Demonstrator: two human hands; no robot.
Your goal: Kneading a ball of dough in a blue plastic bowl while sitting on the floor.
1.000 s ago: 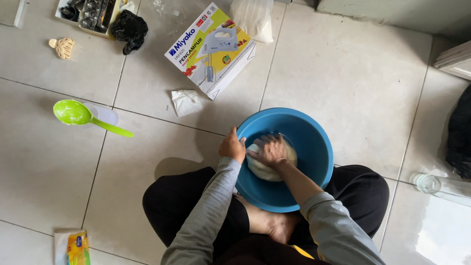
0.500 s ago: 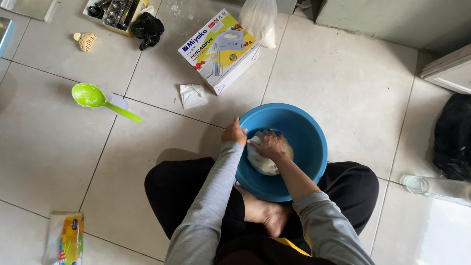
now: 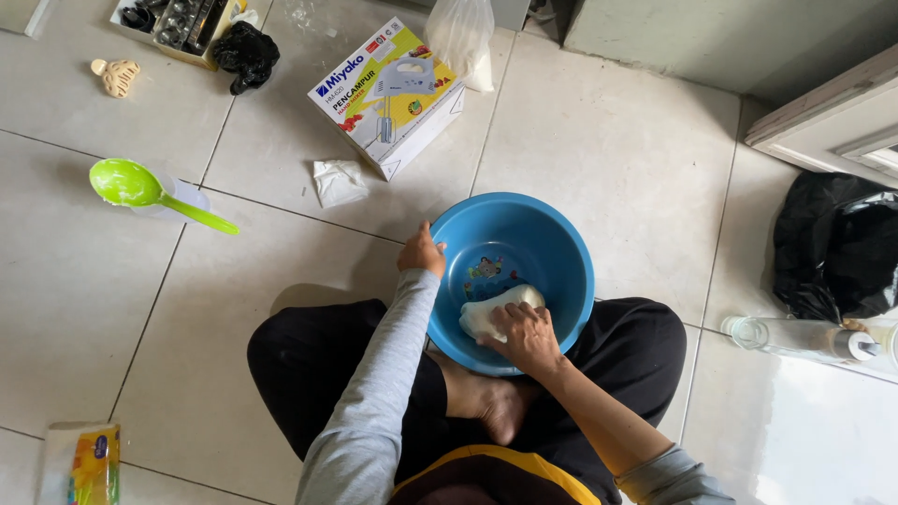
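A pale lump of dough [image 3: 491, 310] lies in the blue basin [image 3: 552, 245], already gathered into one mass but not smooth. The right hand [image 3: 526, 335] presses down on it, fingers clenched over it; the left hand [image 3: 422, 252] grasps the basin's rim beside it.

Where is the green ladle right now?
In the head view, the green ladle lies on the floor tiles at upper left, left of the crumpled tissue and the blue basin.

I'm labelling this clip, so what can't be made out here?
- Dough: near end hidden under the right hand, head view.
- Tray at top left: cut off by the frame's edge.
- Left hand: fingertips hidden over the blue bowl rim.
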